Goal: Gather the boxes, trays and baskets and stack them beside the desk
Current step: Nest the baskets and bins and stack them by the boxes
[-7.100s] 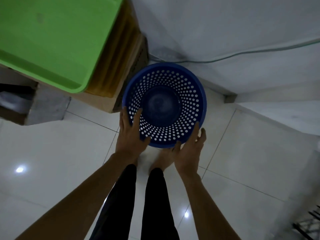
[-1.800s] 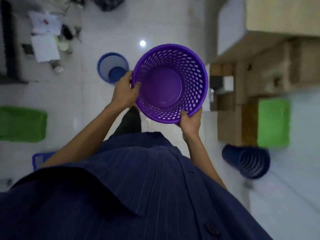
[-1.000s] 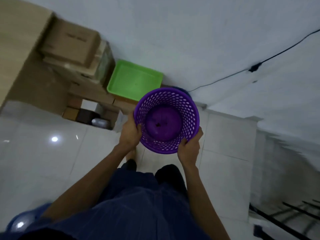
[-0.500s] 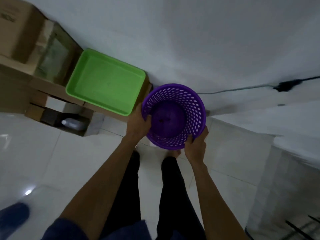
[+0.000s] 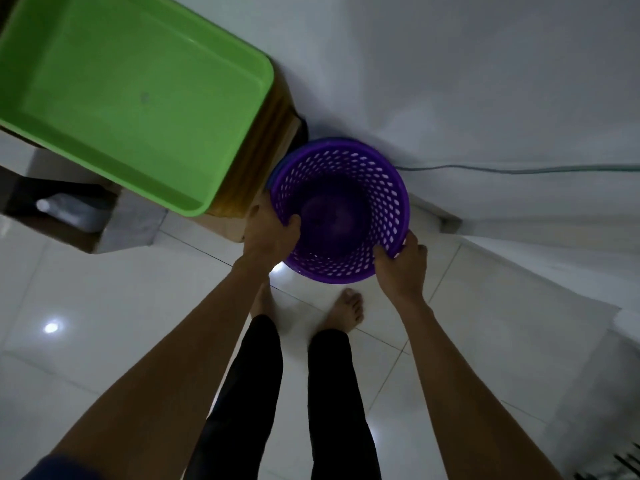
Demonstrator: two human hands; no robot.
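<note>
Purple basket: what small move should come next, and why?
Probably lower the purple basket straight down, then release: the left hand and right hand grip its rim, and a blue rim peeks out just beneath it, beside the green tray.

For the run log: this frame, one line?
left hand, right hand: grip purple basket rim | blue basket: edge shows beneath | green tray: beside

Floor (image 5: 104, 289) is glossy white tile, with a lamp glare at about 8 o'clock. Up around 10 o'clock a cardboard box (image 5: 227, 225) sits on it by the wall. At 9 o'clock there's an open-sided box (image 5: 114, 233) with a white bottle (image 5: 65, 209) lying inside. Near 12, a blue basket (image 5: 274, 169) stands right beside the cardboard box, mostly hidden by the purple basket (image 5: 391, 188) in it. Two bare feet (image 5: 346, 310) are planted near the middle.
</note>
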